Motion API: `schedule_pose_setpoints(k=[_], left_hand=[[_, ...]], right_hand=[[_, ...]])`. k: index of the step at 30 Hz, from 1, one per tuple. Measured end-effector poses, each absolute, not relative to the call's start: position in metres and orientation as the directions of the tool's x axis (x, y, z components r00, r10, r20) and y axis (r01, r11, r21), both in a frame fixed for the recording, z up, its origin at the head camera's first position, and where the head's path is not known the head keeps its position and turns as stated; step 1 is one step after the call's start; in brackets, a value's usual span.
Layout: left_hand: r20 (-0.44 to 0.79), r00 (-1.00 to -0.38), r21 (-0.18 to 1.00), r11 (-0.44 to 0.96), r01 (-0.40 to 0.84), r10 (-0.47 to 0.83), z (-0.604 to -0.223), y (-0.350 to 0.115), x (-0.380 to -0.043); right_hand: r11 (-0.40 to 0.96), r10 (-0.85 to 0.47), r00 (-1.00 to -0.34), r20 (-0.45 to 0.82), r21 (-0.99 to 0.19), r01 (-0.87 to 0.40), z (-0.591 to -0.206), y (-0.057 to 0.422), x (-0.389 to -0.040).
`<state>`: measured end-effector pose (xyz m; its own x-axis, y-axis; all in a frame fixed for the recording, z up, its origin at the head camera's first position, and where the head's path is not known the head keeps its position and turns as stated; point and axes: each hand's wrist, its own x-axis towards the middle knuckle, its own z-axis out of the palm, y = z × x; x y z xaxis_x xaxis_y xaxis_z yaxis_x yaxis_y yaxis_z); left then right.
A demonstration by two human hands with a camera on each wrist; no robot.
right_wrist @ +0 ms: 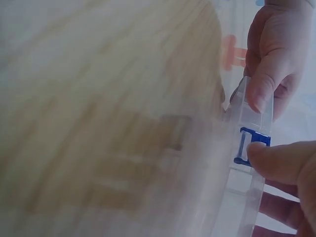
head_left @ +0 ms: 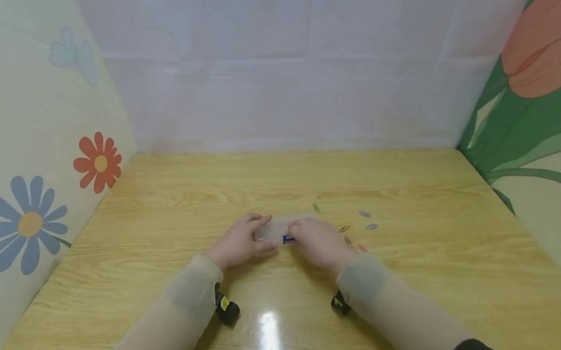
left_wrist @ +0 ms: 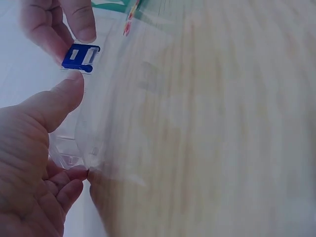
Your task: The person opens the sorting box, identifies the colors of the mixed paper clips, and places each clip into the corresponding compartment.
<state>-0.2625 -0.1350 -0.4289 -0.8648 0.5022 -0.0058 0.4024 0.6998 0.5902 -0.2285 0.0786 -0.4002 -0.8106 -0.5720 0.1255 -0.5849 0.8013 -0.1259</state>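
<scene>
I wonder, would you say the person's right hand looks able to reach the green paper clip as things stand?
Probably yes: the green paper clip lies uncovered just beyond the right hand, though that hand would first have to leave the blue latch, where its thumb rests.

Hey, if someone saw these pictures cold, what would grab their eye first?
Probably the large painted tulips on the right wall in the head view, opposite a blue flower and a red flower on the left. Next, the vivid blue latch on the edge of the clear plastic box, with colored paper clips scattered mostly to the box's right.
</scene>
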Motion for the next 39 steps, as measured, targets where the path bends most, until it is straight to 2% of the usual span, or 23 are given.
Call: schedule_pose_setpoints(k=[10,18,29,39], left_hand=[[0.015,-0.856,0.572,0.697,0.432,0.517,-0.427,-0.135,-0.258],[0.054,-0.854,0.540,0.704,0.461,0.517,-0.429,-0.136,-0.259],[0.044,-0.858,0.528,0.717,0.455,0.512,-0.431,-0.136,-0.259],[0.030,-0.850,0.525,0.715,0.461,0.526,-0.431,-0.135,-0.260]], right_hand=[[0.856,-0.466,-0.873,0.143,-0.179,-0.486,-0.409,0.072,-0.225],[0.870,-0.426,-0.893,0.144,-0.207,-0.448,-0.409,0.068,-0.225],[0.868,-0.490,-0.870,0.053,-0.066,-0.493,-0.404,0.064,-0.226],[0.875,-0.479,-0.877,0.034,-0.058,-0.481,-0.404,0.059,-0.223]])
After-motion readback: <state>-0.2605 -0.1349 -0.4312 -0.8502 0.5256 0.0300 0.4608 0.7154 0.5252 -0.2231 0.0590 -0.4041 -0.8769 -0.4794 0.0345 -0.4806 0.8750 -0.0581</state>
